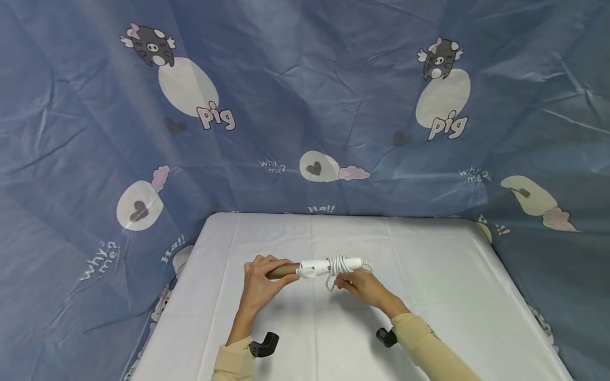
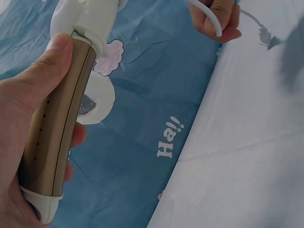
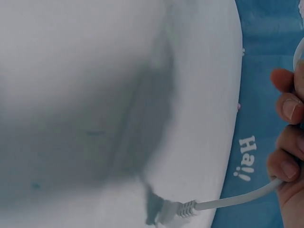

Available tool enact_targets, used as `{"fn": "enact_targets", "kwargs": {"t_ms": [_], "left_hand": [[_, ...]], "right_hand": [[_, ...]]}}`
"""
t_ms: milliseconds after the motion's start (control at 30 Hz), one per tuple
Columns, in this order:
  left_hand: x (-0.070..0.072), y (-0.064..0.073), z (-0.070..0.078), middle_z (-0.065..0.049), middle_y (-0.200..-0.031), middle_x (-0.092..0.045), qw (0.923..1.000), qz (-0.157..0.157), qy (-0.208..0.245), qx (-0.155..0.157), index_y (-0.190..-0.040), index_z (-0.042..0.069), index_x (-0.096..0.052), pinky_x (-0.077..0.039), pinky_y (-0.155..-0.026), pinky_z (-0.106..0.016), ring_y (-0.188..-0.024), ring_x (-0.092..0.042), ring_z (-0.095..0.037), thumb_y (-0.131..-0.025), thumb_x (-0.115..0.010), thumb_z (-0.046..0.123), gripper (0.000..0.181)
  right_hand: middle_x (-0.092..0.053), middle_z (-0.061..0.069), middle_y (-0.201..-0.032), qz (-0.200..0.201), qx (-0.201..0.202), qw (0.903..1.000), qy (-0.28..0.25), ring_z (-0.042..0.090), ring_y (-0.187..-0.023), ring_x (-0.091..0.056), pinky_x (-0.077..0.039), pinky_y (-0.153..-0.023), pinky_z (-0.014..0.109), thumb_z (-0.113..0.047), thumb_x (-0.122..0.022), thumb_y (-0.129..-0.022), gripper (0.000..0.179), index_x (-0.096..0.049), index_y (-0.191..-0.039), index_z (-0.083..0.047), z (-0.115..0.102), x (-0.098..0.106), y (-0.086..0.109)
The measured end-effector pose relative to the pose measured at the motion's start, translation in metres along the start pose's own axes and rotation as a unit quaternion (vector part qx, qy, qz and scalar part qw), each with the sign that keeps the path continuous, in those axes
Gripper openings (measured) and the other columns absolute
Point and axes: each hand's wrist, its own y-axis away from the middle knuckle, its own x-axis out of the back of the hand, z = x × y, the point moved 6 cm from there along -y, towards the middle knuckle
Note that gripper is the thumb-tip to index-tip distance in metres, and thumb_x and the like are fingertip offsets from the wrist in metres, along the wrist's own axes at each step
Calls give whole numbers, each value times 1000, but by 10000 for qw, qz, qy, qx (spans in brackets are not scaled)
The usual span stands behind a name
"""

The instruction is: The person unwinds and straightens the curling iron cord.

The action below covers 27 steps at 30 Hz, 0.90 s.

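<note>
A hair straightener (image 1: pixel 312 268) with a white handle and a gold-brown barrel is held up level over the table. My left hand (image 1: pixel 262 280) grips it by the barrel, thumb along the near side in the left wrist view. Its white power cord (image 1: pixel 339 264) is wound in several loops around the handle. Below the handle, my right hand (image 1: pixel 361 286) holds the cord's loose end in curled fingers. From that hand, in the right wrist view, a length of cord runs out to the white plug (image 3: pixel 175 210), partly cut off by the frame's lower edge.
A white-covered table (image 1: pixel 267 233) lies beneath both hands. Behind it and at its sides hangs a blue printed cloth (image 1: pixel 362 106). Black wrist cameras (image 1: pixel 265 345) sit at both sleeves.
</note>
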Motion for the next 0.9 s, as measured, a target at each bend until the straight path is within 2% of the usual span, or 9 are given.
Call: {"fn": "enact_targets", "kwargs": {"t_ms": [100, 200, 367, 900], "left_hand": [[0, 0, 1, 17, -85, -66, 10000, 68, -59, -21, -97, 36, -73, -20, -77, -32, -78, -45, -5, -66, -79, 55, 38], [0, 1, 2, 17, -84, -66, 9998, 148, -87, -32, -97, 36, -73, -20, -76, -33, -77, -45, -6, -65, -80, 54, 37], [0, 3, 0, 17, -82, -65, 9995, 236, -166, 99, -96, 37, -73, -19, -75, -33, -76, -44, -6, -64, -81, 54, 37], [1, 4, -5, 16, -80, -65, 9979, 321, -298, 481, -93, 33, -74, -20, -77, -33, -72, -43, -7, -64, -78, 57, 38]], "right_hand": [[-68, -2, -72, 11, 152, 9998, 93, -4, -59, -43, -40, -57, 16, -26, -58, -94, 22, -68, -79, -14, -3, -4, 3], [-67, -2, -71, -74, 192, 9998, 74, -4, -58, -40, -38, -56, 15, -28, -56, -96, 25, -67, -78, -14, -6, -7, 7], [-67, -2, -70, -194, 213, 9995, -107, -6, -57, -40, -38, -55, 16, -29, -55, -95, 26, -67, -78, -14, -11, -11, 15], [-67, -3, -70, -120, 317, 9986, -401, -7, -56, -39, -38, -55, 15, -32, -52, -96, 27, -67, -81, -16, -20, -13, 34]]}}
